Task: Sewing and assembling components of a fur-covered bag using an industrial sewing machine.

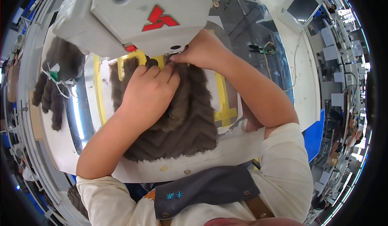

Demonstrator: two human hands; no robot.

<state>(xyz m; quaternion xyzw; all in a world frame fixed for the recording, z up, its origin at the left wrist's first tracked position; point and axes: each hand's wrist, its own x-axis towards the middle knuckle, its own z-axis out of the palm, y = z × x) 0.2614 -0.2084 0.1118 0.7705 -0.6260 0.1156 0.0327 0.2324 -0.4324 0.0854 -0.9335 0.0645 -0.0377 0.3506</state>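
A brown fur piece (182, 139) with a chevron-ribbed surface lies on the work table below a white sewing machine head (121, 24). My left hand (151, 88) rests on the fur with its fingers curled and pressed together, gripping the material close to the stitching area. At the far edge of the fur, my right hand (202, 52) pinches the material between thumb and fingers, just right of the machine's presser area. The machine head hides part of the right fingers and whatever lies directly beneath it.
Yellow tape strips (221, 92) mark the white table surface around the fur. Green-handled snips (262, 49) lie to the far right. More brown fur (60, 60) with white strings is heaped at the left. A monitor (301, 3) stands at the back right; a blue bin (316, 137) is at the right.
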